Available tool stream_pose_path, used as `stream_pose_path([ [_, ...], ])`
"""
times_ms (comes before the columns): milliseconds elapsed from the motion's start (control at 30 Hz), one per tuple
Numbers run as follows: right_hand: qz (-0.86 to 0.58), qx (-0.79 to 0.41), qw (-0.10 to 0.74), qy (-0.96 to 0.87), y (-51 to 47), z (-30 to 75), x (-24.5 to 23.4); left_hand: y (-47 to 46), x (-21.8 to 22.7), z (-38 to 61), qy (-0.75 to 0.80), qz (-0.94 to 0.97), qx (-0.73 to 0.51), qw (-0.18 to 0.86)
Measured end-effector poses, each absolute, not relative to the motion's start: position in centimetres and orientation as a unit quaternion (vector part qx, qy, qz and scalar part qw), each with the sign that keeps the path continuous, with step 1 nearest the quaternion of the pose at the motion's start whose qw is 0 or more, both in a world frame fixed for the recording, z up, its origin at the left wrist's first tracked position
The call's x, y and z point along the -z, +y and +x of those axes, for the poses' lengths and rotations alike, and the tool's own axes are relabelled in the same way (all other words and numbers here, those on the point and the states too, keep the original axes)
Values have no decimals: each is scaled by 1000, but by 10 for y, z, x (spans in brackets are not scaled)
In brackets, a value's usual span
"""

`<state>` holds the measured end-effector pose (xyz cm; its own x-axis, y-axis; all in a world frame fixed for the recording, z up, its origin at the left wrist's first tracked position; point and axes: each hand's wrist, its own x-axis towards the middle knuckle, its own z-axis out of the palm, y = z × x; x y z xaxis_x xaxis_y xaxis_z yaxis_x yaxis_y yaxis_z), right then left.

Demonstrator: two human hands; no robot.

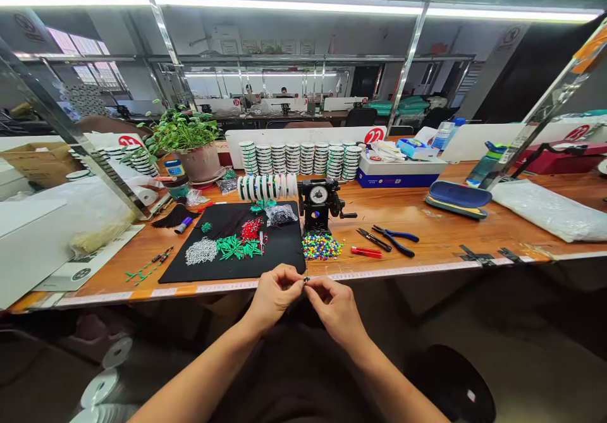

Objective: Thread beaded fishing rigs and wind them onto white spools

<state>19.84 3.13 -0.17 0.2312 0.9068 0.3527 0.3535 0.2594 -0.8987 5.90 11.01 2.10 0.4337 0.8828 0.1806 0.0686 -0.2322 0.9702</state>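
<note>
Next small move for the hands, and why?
Probably bring the small dark piece over the mat before loosening either pinch: the left hand and right hand hold it by the front edge of the table, where it could drop off.

And there it is, 22 on the red disc (374,134) of the middle white partition (303,136)! Off right, a tilted red oval (577,132) reads 23; far back, a small red marker (236,102) shows 14, while the blue box's (401,179) lettering stays too tiny.
</note>
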Motion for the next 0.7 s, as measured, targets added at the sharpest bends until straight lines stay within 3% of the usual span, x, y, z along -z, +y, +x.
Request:
stream_pose_path([
  [167, -533, -61, 554, -636, 30, 198, 2, 106, -23, 57, 340, 766, -391, 380],
  [233, -510, -44, 543, -666, 34, 202, 1, 107, -23, 55, 315, 810, -386, 310],
  [367, -525, -162, 514, -659, 55, 216, -6, 119, -25, 48, 179, 912, -353, 111],
  [467, -517, -272, 504, -636, 77, 225, -13, 132, -30, 45, 79, 954, -288, 24],
  [567, -500, -315, 495, -637, 94, 229, -15, 137, -33, 46, 62, 960, -267, 51],
  [700, -514, -305, 539, -594, 90, 224, -13, 129, -30, 51, 221, 890, -330, 224],
])
